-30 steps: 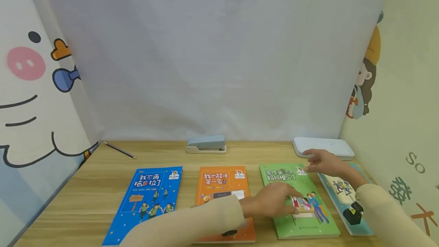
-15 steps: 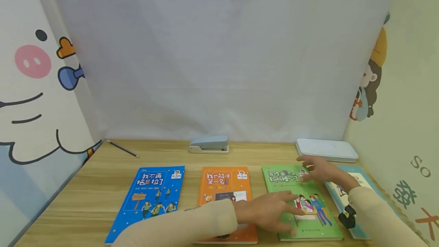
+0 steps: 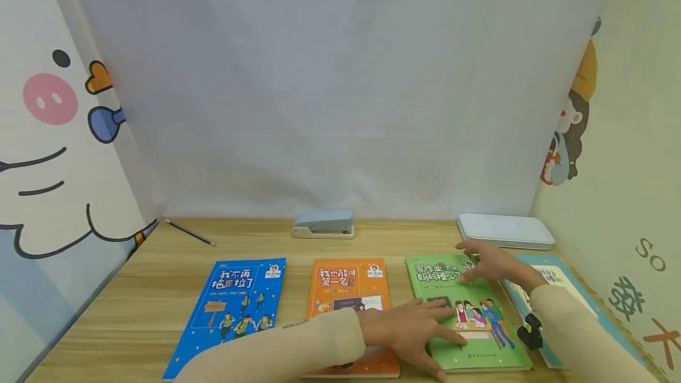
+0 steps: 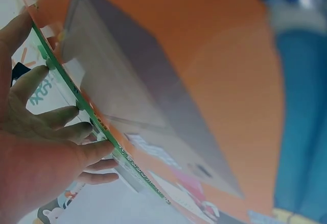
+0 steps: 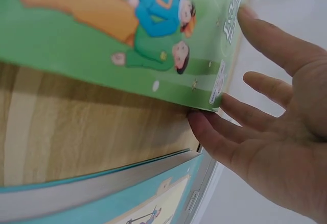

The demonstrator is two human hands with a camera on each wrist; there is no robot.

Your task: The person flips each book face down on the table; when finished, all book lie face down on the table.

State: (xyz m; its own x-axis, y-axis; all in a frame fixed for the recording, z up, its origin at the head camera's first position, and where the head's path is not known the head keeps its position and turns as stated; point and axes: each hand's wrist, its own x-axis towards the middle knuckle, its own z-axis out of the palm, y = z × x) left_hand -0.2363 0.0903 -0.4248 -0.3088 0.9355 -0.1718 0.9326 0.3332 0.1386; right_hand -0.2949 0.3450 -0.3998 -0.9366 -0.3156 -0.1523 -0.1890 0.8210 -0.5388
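A green book (image 3: pixel 489 350) lies face up on the wooden table, right of centre. My left hand (image 3: pixel 412 330) spreads its fingers across the book's left side; the left wrist view shows them along its green edge (image 4: pixel 76 91). At the upper right corner is my right hand (image 3: pixel 486 265), fingers apart. In the right wrist view, fingertips (image 5: pixel 202 127) sit right at the green book's corner. An orange book (image 3: pixel 348 294) lies to the left, partly hidden under my left forearm. On the other side, a teal book (image 3: pixel 553 270) is partly covered by my right sleeve.
A blue book (image 3: pixel 234 312) lies farther left. Along the back stand a pale blue stapler (image 3: pixel 323 224) and a flat white case (image 3: pixel 505 230); a pencil (image 3: pixel 190 231) lies at back left. A pale curtain (image 3: pixel 340 105) hangs behind the table.
My right hand has moved left and down to the green book's upper right corner. My left hand has spread its fingers over the book's left side. The books look unmoved.
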